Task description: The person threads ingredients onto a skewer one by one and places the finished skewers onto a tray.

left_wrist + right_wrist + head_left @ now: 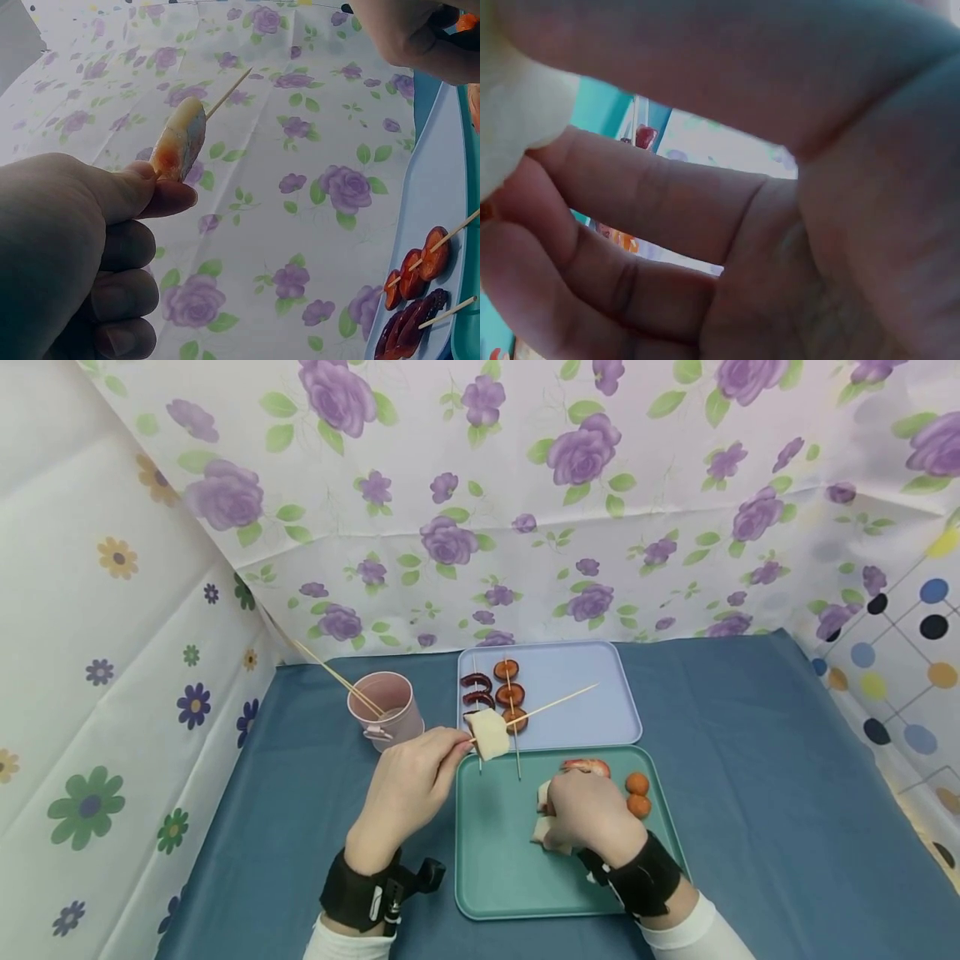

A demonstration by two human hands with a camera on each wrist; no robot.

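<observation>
My left hand (408, 781) pinches a bamboo skewer (564, 698) between thumb and index finger. A cream-white food slice (491, 734) with a browned edge is threaded on it, close to the fingertips; the bare pointed end sticks out beyond it, also seen in the left wrist view. Over the green tray (495, 881), my right hand (596, 814) has thumb and fingers around a similar white slice (532, 124). White pieces (546, 832) show beside its fingers, partly hidden. A shrimp (587, 767) and two orange balls (638, 795) lie near that hand.
Behind the green tray stands a pale blue tray (585, 664) with a skewer of brown round slices (510, 695) and a skewer of dark red curled pieces (477, 681). Their sticks overhang the green tray. A pink bucket (386, 693) at left holds bamboo sticks (330, 670).
</observation>
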